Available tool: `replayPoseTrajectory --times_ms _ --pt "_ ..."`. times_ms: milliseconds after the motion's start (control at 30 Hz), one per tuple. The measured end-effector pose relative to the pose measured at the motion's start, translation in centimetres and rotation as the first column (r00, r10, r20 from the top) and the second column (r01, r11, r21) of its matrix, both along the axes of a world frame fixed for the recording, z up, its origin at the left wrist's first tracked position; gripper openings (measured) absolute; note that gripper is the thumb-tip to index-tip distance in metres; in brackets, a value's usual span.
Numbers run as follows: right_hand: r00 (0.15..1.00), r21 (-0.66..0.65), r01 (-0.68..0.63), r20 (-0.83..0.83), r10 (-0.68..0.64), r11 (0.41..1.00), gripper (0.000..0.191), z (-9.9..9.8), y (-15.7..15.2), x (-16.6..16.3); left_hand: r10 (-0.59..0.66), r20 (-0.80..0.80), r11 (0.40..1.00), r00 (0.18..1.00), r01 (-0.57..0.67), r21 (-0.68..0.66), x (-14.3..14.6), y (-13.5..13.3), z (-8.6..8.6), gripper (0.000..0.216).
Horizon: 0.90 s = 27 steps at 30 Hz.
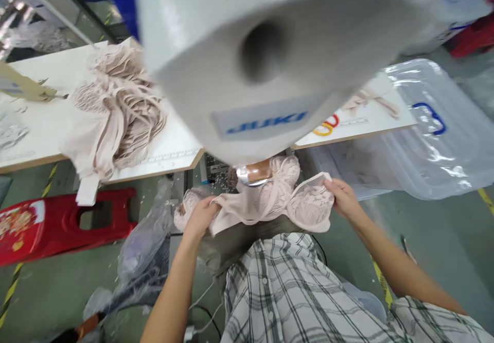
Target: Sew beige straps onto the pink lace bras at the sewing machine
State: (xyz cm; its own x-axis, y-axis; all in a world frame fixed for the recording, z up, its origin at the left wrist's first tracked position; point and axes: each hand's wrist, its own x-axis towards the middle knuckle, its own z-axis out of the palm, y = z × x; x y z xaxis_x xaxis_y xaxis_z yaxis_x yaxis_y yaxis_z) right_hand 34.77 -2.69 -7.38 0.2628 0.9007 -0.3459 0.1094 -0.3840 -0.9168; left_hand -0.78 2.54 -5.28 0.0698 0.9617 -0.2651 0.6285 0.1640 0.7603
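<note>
A pale pink lace bra (311, 206) stretches between my two hands, just below the head of a white JUKI sewing machine (247, 96). My left hand (201, 215) is closed on the bra's band on the left. At the other end, my right hand (343, 196) pinches the top corner of a cup. More pink lace lies behind the held part, under the machine, and the machine head hides some of it. Whether that lace belongs to the same bra, I cannot tell.
A heap of pink bras (123, 111) hangs over the left table edge. Red and yellow scissors (326, 125) lie on the right table, with a clear plastic bin (436, 132) beyond. A red stool (69, 224) and a plastic bag (144, 245) are at lower left.
</note>
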Motion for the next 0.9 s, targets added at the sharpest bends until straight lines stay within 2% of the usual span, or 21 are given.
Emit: replayPoseTrajectory --times_ms 67,100,133,167,200,233,300,333,367,400,433,467,533,567,600,667,733,800,833,867,900 --pt "0.991 0.027 -0.039 -0.131 0.042 0.999 0.052 1.6 -0.5 -1.5 -0.007 -0.028 0.999 1.0 0.009 0.049 1.0 0.9 -0.5 0.019" --pt "0.985 0.045 -0.051 -0.161 0.057 0.998 0.054 2.4 -0.6 -2.4 0.007 -0.031 0.995 0.999 -0.004 0.103 2.1 1.0 -0.4 0.025" --pt "0.976 0.068 -0.086 -0.196 0.098 0.994 0.056 3.1 -0.6 -3.5 0.012 0.026 0.988 1.0 -0.016 0.156 3.4 0.8 -0.1 0.034" --pt "0.951 0.112 -0.187 -0.23 0.208 0.976 0.055 3.7 -0.5 -4.5 -0.054 0.157 0.988 0.986 0.03 0.151 4.7 0.4 0.4 0.042" --pt "0.913 0.169 -0.308 -0.225 0.341 0.936 0.054 4.4 -0.2 -5.3 -0.178 0.329 0.983 0.927 0.156 0.092 6.1 -0.1 1.0 0.047" --pt "0.855 0.221 -0.443 -0.188 0.484 0.869 0.053 4.9 0.2 -5.8 -0.277 0.47 0.953 0.838 0.303 0.022 7.4 -0.6 1.6 0.052" --pt "0.729 0.263 -0.659 -0.009 0.684 0.705 0.051 5.8 1.8 -5.7 -0.31 0.58 0.883 0.753 0.454 -0.118 9.3 -1.5 2.7 0.052" --pt "0.707 0.25 -0.701 0.118 0.698 0.668 0.05 6.1 3.0 -5.0 -0.278 0.591 0.863 0.757 0.468 -0.193 9.9 -1.7 3.0 0.052" --pt "0.714 0.224 -0.699 0.252 0.653 0.679 0.046 6.3 4.7 -3.9 -0.23 0.583 0.856 0.779 0.447 -0.26 10.3 -1.9 3.2 0.054" --pt "0.748 0.216 -0.639 0.4 0.53 0.738 0.04 6.5 6.7 -2.6 -0.183 0.569 0.855 0.801 0.416 -0.309 10.6 -1.9 3.2 0.056" --pt "0.772 0.222 -0.524 0.532 0.349 0.822 0.028 6.6 9.0 -0.9 -0.15 0.556 0.857 0.817 0.388 -0.339 10.8 -2.0 3.2 0.058" --pt "0.754 0.229 -0.396 0.634 0.172 0.889 0.02 6.7 11.5 0.8 -0.133 0.547 0.861 0.827 0.37 -0.349 10.8 -2.0 3.2 0.06" --pt "0.62 0.285 -0.227 0.779 -0.087 0.931 0.033 7.2 16.6 4.2 -0.132 0.539 0.877 0.832 0.351 -0.327 10.9 -2.1 3.3 0.059" --pt "0.555 0.284 -0.218 0.823 -0.121 0.934 0.036 7.5 18.9 5.7 -0.134 0.539 0.889 0.832 0.341 -0.306 11.0 -2.1 3.5 0.058" --pt "0.521 0.254 -0.245 0.848 -0.094 0.936 0.033 7.9 20.7 6.9 -0.134 0.542 0.9 0.83 0.33 -0.284 10.9 -2.2 3.7 0.057" --pt "0.508 0.247 -0.28 0.858 -0.075 0.928 0.02 9.0 22.8 8.2 -0.141 0.54 0.921 0.83 0.31 -0.236 10.7 -2.2 4.3 0.055" --pt "0.566 0.365 -0.282 0.81 -0.154 0.887 0.016 10.4 22.3 7.9 -0.143 0.505 0.943 0.851 0.273 -0.193 10.1 -2.2 4.9 0.053" --pt "0.68 0.522 -0.276 0.699 -0.22 0.807 0.022 11.6 19.6 6.2 -0.135 0.456 0.964 0.88 0.222 -0.144 9.3 -2.3 5.4 0.049" --pt "0.747 0.556 -0.298 0.641 -0.173 0.776 0.027 12.1 17.7 4.9 -0.141 0.434 0.972 0.89 0.206 -0.108 8.9 -2.4 5.7 0.047" --pt "0.803 0.524 -0.361 0.595 -0.028 0.771 0.031 12.5 15.5 3.4 -0.165 0.415 0.976 0.895 0.208 -0.058 8.6 -2.6 6.1 0.043" --pt "0.818 0.453 -0.467 0.547 0.177 0.76 0.033 12.8 13.3 1.9 -0.211 0.392 0.974 0.896 0.228 0.001 8.3 -2.8 6.7 0.04"
